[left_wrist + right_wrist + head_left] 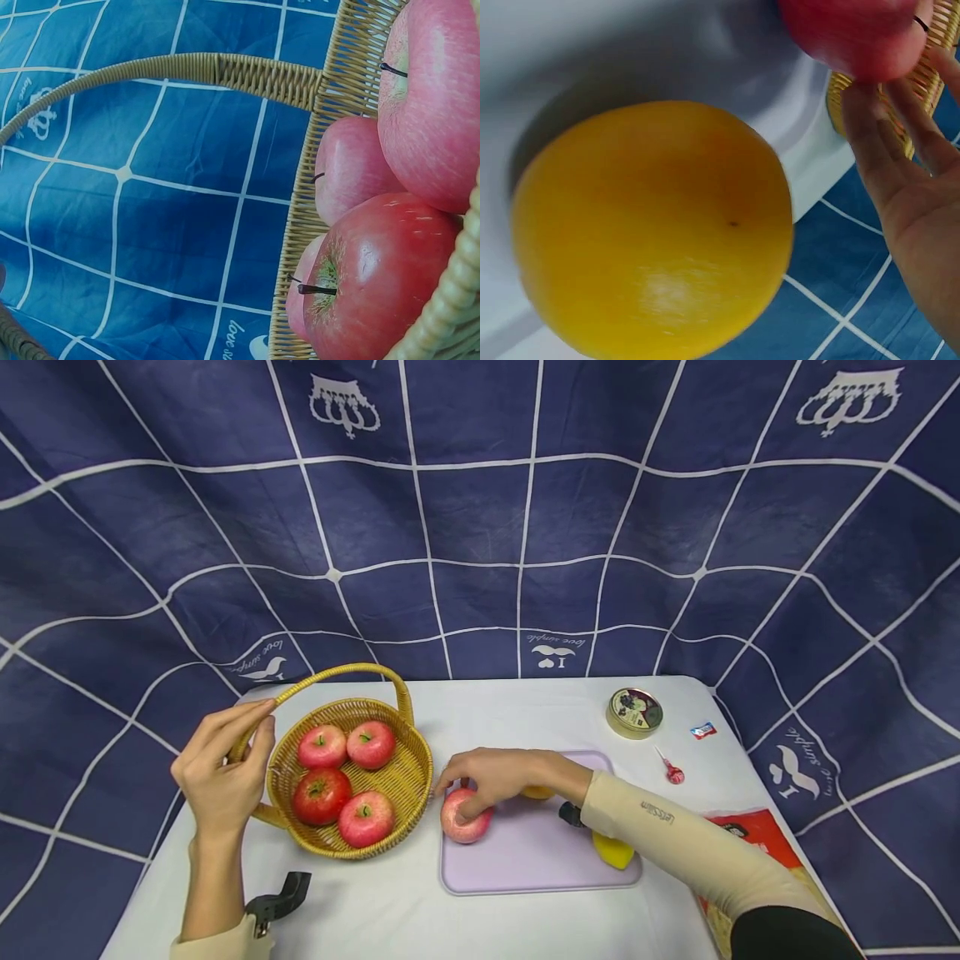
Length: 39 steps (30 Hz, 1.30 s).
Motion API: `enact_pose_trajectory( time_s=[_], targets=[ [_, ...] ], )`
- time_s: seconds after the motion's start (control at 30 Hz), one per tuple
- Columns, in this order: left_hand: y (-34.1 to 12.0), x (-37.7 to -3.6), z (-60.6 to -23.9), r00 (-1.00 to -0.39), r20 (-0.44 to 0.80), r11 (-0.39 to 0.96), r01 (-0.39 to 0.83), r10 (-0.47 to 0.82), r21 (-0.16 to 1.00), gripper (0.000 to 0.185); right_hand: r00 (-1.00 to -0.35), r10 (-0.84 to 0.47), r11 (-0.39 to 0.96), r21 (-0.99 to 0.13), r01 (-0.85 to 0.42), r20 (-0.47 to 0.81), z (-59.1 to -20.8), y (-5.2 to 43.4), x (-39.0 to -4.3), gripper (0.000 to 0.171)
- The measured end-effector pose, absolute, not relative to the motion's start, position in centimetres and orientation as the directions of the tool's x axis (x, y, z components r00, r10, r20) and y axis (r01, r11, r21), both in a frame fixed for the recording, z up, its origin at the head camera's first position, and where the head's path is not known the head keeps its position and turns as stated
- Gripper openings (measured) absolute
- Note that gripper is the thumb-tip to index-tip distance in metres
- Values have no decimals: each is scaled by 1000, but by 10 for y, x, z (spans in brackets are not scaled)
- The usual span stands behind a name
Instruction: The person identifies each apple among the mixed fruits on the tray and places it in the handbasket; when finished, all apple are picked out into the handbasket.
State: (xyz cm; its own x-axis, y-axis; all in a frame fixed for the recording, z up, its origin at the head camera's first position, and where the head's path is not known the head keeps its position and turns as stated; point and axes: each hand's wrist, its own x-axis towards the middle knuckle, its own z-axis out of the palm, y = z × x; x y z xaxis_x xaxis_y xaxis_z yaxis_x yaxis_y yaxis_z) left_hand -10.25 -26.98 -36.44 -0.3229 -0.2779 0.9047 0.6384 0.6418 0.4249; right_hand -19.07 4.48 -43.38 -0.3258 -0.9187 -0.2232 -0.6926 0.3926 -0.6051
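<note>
My left hand grips the arched handle of a yellow wicker basket on its left side. Inside the basket lie several apples, among them a deep red one and a pinker one. In the left wrist view the red apple sits close by the rim. My right hand grasps another apple at the left end of a pale purple tray, thumb over its top and fingers along its far side. A round orange-yellow fruit is partly hidden under the right wrist.
A yellow fruit lies on the tray's right part, beneath the right forearm. Toward the back right stand a round tin, a small wrapped sweet and a red lollipop. A red and yellow packet lies at the right edge.
</note>
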Motion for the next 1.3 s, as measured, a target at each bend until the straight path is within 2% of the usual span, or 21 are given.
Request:
enact_pose_trajectory(
  time_s=[0.33, 0.53, 0.9, 1.3],
  targets=[
    [-272, -104, -367, -331, 901, 636, 640, -280, 432, 12, -316, -905, 426, -566, -706, -287, -452, 48, -184, 62],
    [-269, -102, -364, -332, 902, 635, 641, -277, 431, 12, -307, -912, 409, -543, -734, -272, -454, 46, -183, 64],
    [-270, -103, -365, -330, 904, 642, 637, -272, 426, 12, -345, -895, 447, -539, -714, -284, -459, 47, -181, 67],
    [-271, -103, -365, -325, 907, 642, 641, -269, 421, 12, -338, -907, 421, -521, -743, -251, -459, 48, -180, 66]
  ],
)
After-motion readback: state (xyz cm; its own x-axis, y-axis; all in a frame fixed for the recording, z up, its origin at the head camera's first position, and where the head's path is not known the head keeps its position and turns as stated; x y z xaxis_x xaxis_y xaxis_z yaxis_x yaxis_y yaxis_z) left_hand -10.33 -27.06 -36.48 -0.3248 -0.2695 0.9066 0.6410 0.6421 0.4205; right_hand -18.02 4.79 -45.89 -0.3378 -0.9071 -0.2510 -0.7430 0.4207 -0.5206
